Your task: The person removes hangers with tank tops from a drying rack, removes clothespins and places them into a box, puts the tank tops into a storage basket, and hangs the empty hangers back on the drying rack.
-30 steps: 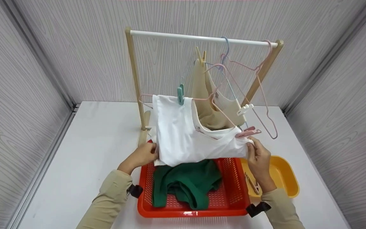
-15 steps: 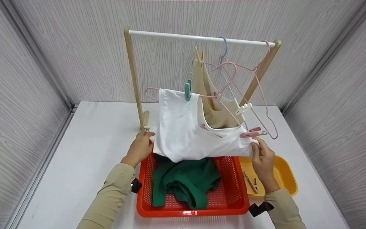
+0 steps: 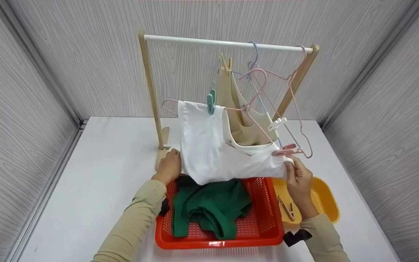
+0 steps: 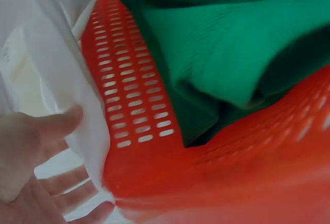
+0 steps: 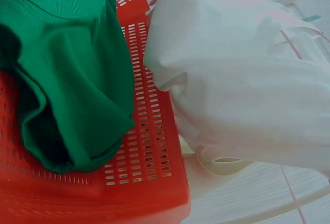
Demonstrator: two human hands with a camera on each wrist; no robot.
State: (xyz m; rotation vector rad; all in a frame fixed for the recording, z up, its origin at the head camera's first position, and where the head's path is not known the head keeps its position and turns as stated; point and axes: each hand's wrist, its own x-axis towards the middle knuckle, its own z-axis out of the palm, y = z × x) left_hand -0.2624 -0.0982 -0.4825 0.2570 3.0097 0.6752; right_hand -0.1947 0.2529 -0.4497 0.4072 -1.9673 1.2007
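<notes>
A white sleeveless top (image 3: pixel 206 153) hangs on a pink hanger (image 3: pixel 264 82) held off the rack in the head view. A green clothespin (image 3: pixel 210 103) clips its left shoulder, a pink clothespin (image 3: pixel 286 150) its right. My right hand (image 3: pixel 300 182) pinches the top's right edge just below the pink clothespin. At the opposite edge is my left hand (image 3: pixel 170 166). The left wrist view shows that hand's thumb (image 4: pixel 64 123) against the cloth, while its fingers lie extended and spread behind. Cloth fills much of the right wrist view, where the right fingers are hidden.
Below sits a red basket (image 3: pixel 218 244) with a green garment (image 3: pixel 209 207). A yellow tray (image 3: pixel 327 200) holding clothespins (image 3: pixel 286 209) stands at right. Behind, a rack (image 3: pixel 198 40) carries a beige garment (image 3: pixel 246 133) on a blue hanger (image 3: pixel 255 54) and a pink hanger (image 3: pixel 296 98).
The white top has risen a little. My left hand left its lower edge, passed up and outward, then came back in against the cloth. My right hand keeps its pinch.
</notes>
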